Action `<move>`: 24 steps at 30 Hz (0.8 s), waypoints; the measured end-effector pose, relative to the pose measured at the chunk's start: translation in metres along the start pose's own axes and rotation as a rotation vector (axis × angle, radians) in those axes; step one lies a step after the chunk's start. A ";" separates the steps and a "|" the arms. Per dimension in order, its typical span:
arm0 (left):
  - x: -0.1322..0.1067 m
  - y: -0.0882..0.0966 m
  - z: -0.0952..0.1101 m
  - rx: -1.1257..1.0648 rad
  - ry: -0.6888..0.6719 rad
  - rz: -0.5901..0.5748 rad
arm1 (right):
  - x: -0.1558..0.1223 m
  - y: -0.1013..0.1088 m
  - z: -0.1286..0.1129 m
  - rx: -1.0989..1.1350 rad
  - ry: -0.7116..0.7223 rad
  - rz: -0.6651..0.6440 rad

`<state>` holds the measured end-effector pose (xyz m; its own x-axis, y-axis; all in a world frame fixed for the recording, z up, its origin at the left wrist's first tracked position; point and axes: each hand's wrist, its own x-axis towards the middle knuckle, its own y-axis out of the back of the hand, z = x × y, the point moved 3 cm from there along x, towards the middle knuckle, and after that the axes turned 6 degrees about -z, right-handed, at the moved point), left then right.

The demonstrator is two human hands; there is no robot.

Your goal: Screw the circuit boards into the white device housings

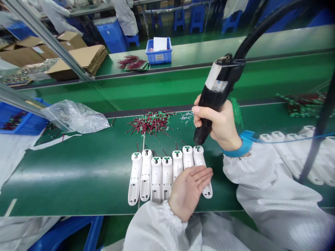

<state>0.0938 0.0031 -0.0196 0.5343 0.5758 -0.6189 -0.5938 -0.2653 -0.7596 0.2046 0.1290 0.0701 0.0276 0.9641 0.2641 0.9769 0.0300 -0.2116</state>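
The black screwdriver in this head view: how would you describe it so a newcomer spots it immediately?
On the green workbench, find the row of seven white plastic housings nearest the person. Above its right end, the right hand grips a black corded electric screwdriver, its tip pointing down by the rightmost housing. Unlike anything nearby, it has a thick black cable rising toward the upper right.
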 end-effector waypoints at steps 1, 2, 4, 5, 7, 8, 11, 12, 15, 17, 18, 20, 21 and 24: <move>0.000 0.000 0.000 0.000 -0.001 -0.004 | 0.000 0.000 0.000 -0.004 0.000 -0.001; 0.000 0.000 0.000 -0.002 -0.004 -0.004 | 0.000 0.000 0.001 -0.008 -0.001 0.002; -0.001 0.000 0.000 -0.009 -0.008 0.000 | 0.000 0.001 0.002 -0.010 -0.007 0.009; -0.001 0.000 0.000 -0.012 -0.010 0.005 | 0.000 0.001 0.002 -0.008 -0.009 0.010; -0.002 0.000 0.001 -0.017 -0.006 0.015 | -0.001 0.001 -0.003 0.002 0.005 0.011; -0.003 -0.001 0.002 -0.017 0.003 0.015 | -0.002 0.001 -0.007 0.017 0.022 0.010; -0.008 -0.004 0.007 -0.010 0.016 -0.013 | -0.010 -0.001 -0.027 0.105 0.073 -0.014; -0.010 -0.006 0.009 -0.005 0.006 -0.030 | -0.014 -0.003 -0.034 0.136 0.071 -0.035; -0.016 -0.013 0.018 0.000 -0.055 -0.068 | -0.026 -0.010 -0.050 0.189 0.010 -0.127; -0.019 -0.017 0.024 -0.001 -0.095 -0.073 | -0.034 -0.016 -0.054 0.210 -0.034 -0.204; -0.021 -0.018 0.026 -0.001 -0.112 -0.073 | -0.036 -0.018 -0.054 0.222 -0.049 -0.240; -0.022 -0.019 0.028 0.002 -0.136 -0.082 | -0.040 -0.021 -0.052 0.241 -0.068 -0.288; -0.022 -0.019 0.029 0.006 -0.143 -0.090 | -0.042 -0.022 -0.050 0.249 -0.073 -0.297; -0.022 -0.017 0.030 0.025 -0.156 -0.112 | -0.043 -0.024 -0.047 0.292 -0.083 -0.289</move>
<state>0.0742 0.0176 0.0131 0.4993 0.7143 -0.4903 -0.5515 -0.1745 -0.8158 0.1900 0.0741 0.1084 -0.2680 0.9225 0.2776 0.8402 0.3648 -0.4012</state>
